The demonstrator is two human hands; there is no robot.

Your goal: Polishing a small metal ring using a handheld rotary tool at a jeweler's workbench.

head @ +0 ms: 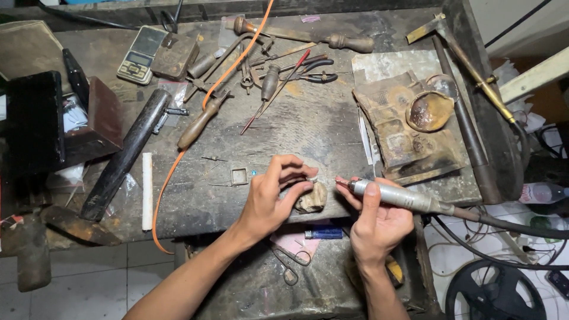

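My left hand [274, 195] pinches a small pale piece [312, 179] at its fingertips, resting against a worn wooden bench peg [312, 199] at the front edge of the workbench [308, 127]. My right hand [377, 222] grips a silver rotary handpiece [396, 196] like a pen. Its tip points left, just short of the small piece. A dark flexible shaft [510, 224] runs from the handpiece off to the right.
Files, pliers and wooden-handled tools [201, 121] lie scattered at the back. An orange cable [178, 160] crosses the bench. A small square metal frame [239, 176], a white rod [147, 191], a pocket scale [141, 54], a charred block with a dish [428, 111], a blue lighter [323, 233] and scissors [289, 265] lie nearby.
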